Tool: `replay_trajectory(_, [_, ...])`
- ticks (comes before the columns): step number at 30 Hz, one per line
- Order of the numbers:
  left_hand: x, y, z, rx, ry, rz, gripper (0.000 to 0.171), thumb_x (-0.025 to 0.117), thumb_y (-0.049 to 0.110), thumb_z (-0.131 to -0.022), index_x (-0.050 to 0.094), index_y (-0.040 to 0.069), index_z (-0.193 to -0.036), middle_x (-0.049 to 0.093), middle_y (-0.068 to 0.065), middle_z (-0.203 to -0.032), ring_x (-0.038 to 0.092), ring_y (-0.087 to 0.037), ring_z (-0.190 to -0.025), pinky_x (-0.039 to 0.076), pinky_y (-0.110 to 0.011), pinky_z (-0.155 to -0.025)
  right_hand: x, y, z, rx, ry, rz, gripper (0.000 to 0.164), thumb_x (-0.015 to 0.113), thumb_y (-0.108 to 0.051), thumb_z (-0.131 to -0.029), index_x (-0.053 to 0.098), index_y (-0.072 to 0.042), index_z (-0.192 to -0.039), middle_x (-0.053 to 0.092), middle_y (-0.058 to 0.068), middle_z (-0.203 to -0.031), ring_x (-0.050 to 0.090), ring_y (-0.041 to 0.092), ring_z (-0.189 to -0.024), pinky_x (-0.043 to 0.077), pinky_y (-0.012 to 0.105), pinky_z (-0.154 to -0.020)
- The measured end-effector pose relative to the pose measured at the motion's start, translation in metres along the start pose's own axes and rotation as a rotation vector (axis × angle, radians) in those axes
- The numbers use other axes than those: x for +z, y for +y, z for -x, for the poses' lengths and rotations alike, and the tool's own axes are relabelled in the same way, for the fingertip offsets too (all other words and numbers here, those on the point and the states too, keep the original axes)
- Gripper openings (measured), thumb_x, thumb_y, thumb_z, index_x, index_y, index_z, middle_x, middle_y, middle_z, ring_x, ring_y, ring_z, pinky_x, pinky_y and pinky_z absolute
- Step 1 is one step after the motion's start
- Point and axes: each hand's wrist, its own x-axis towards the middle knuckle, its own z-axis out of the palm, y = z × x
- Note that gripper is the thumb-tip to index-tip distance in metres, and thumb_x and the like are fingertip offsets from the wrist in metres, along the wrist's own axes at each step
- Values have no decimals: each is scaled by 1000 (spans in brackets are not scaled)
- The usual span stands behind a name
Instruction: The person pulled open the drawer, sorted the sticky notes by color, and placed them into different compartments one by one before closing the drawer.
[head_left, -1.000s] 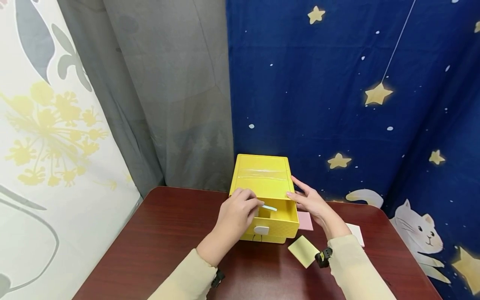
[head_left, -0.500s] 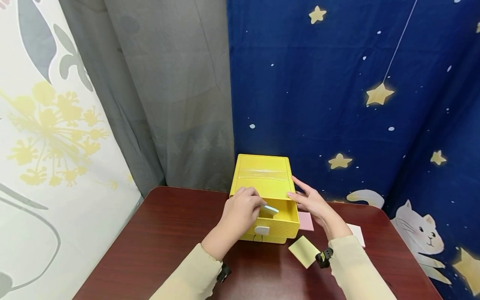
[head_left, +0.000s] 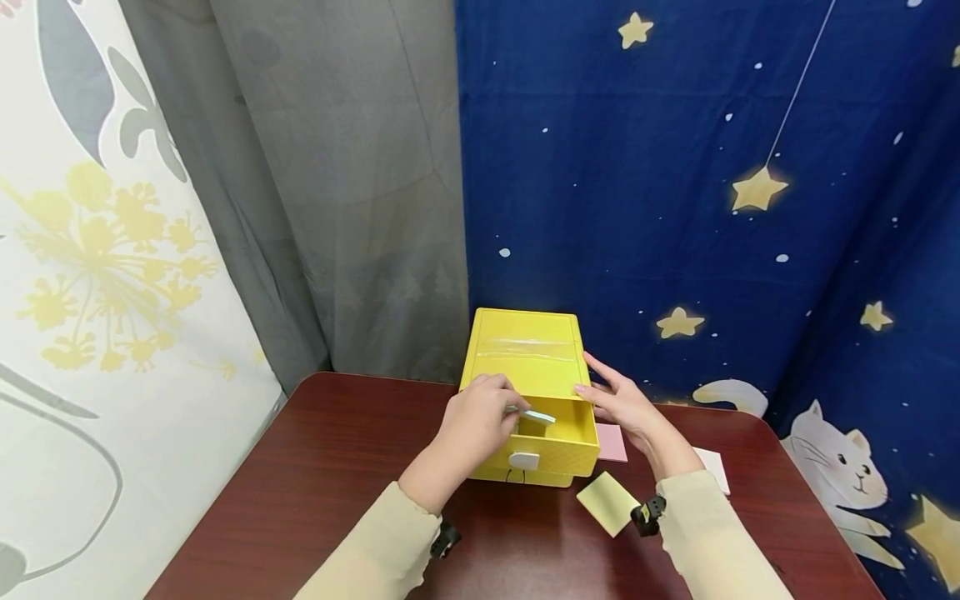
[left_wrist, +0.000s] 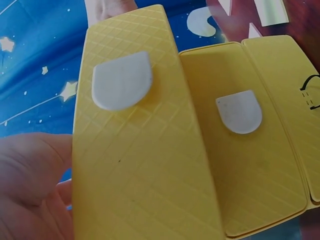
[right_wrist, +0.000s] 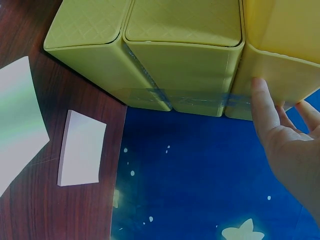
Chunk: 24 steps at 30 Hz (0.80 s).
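Observation:
A small yellow drawer cabinet (head_left: pixel 522 350) stands on the table, its top drawer (head_left: pixel 573 423) pulled out. My left hand (head_left: pixel 480 414) is over the left part of that drawer and pinches a thin light-blue note pad (head_left: pixel 542 416), seen nearly edge-on. The drawer front with its white handle (left_wrist: pixel 122 82) covers part of my left hand (left_wrist: pixel 32 185) in the left wrist view; the pad is hidden there. My right hand (head_left: pixel 626 408) rests against the cabinet's right side, a fingertip on the upper section (right_wrist: pixel 272 70), fingers extended.
On the table (head_left: pixel 352 467), right of the cabinet, lie a pink note pad (head_left: pixel 611 442), a yellow note pad (head_left: pixel 607 503) and a white one (head_left: pixel 712 468), partly behind the right forearm. A blue star-print curtain (head_left: pixel 555 167) hangs behind.
My left hand has shifted slightly right and then a little back left, still with the light-blue pad, whose tilt changed a bit. The right hand and the drawer have stayed put.

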Motion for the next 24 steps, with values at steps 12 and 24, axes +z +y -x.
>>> replay_trajectory(12, [-9, -6, -1, -23, -145, 95, 19, 69, 22, -86, 75, 33, -99, 63, 12, -92, 53, -8, -80, 41, -17, -54, 1, 0, 0, 1, -1, -5, 79, 67, -36, -87, 20, -33, -152, 32, 20, -150, 42, 38, -132, 38, 55, -104])
replay_trajectory(24, [-10, -7, 1, -25, -105, 135, 21, 68, 22, -86, 74, 30, -104, 64, 11, -96, 58, -10, -86, 46, -20, -60, -1, 2, -1, 2, 0, -3, 79, 67, -37, -87, 21, -33, -151, 32, 21, -150, 41, 38, -132, 37, 55, -104])
